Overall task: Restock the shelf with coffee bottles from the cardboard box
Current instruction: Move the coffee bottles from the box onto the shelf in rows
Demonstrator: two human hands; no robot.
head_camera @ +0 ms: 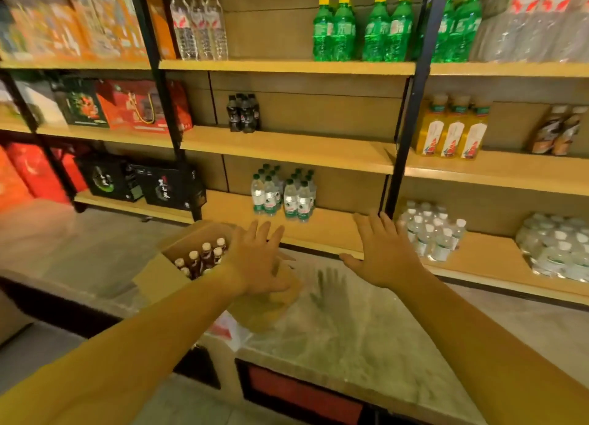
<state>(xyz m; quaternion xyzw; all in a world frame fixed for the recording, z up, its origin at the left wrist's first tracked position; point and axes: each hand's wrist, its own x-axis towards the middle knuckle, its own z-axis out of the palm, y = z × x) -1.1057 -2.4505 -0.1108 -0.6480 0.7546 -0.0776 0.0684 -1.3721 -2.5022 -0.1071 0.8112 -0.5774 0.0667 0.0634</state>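
Step appears to be the reach; nothing picked yet. Left hand (258, 262) and right hand (382, 252) are both spread wide and empty. Coffee bottles (204, 255) stand in the open cardboard box (178, 255) at the surface's (366, 329) far-left edge. Next move likely calls for gripping one bottle and lifting it to the shelf (287, 147).

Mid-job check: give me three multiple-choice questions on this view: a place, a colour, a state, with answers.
1. Where is the cardboard box? A on the top shelf; B before the bottom shelf; C on the middle shelf.
2. Caps on the green bottles? A red; B white; C yellow.
3. Left hand and right hand? A both open, empty; B left grips a bottle; C right grips the box.
Answers: B, it sits low by the left hand; C, yellow caps show; A, fingers of both are spread.
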